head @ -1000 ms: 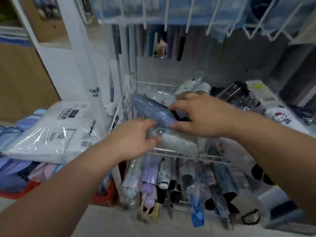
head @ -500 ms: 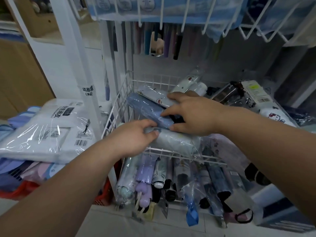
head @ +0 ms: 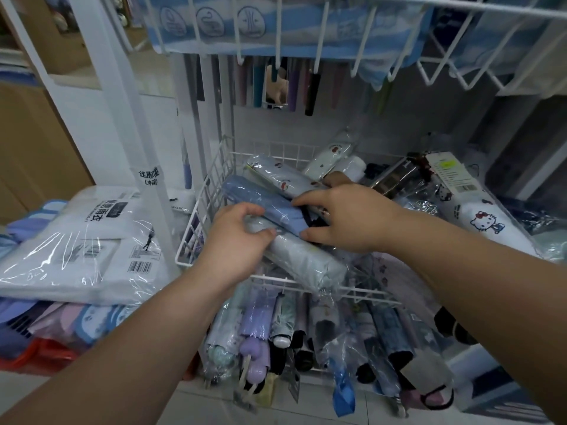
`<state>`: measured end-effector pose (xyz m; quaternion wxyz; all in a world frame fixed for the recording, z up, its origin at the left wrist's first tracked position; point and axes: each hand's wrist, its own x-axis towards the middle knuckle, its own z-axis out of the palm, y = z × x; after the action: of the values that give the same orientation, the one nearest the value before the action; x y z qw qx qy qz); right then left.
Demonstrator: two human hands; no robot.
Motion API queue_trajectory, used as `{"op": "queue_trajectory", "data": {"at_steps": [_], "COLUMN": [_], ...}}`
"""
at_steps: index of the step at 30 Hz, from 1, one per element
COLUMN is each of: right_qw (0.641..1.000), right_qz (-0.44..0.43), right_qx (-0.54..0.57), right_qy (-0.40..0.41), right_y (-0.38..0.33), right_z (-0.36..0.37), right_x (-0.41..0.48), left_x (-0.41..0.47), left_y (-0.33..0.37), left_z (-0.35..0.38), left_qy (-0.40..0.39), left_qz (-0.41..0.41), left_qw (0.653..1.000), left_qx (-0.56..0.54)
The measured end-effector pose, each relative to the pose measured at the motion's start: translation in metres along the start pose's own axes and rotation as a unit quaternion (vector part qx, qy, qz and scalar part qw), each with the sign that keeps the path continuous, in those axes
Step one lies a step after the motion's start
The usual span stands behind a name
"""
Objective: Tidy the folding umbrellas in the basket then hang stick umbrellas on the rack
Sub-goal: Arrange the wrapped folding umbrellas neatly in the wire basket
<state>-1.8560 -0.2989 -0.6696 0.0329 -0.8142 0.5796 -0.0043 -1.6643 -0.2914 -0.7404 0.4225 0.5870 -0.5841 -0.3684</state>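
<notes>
Tidying under way in the white wire basket [head: 267, 276], one folding umbrella per hand.
Left hand [head: 236, 240] curls round the end of a pale plastic-wrapped umbrella [head: 306, 260] lying over the basket's front rim. Right hand [head: 346, 216] pinches the near end of a blue umbrella [head: 260, 199], which runs past the left hand's fingertips. A white printed umbrella [head: 282, 176] lies beyond both hands.
</notes>
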Motion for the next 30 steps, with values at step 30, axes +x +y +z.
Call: {"op": "queue_trajectory", "data": {"at_steps": [30], "right_qw": [0.972], "right_qz": [0.11], "right_qx": [0.087], "right_qy": [0.19], "right_y": [0.098], "right_z": [-0.046], "right_x": [-0.138], "left_x": [0.008], "left_y": [0.083], "left_z": [0.047], "left_qy": [-0.078], "left_qz": [0.169], "left_qw": [0.83], "left_qx": [0.526]}}
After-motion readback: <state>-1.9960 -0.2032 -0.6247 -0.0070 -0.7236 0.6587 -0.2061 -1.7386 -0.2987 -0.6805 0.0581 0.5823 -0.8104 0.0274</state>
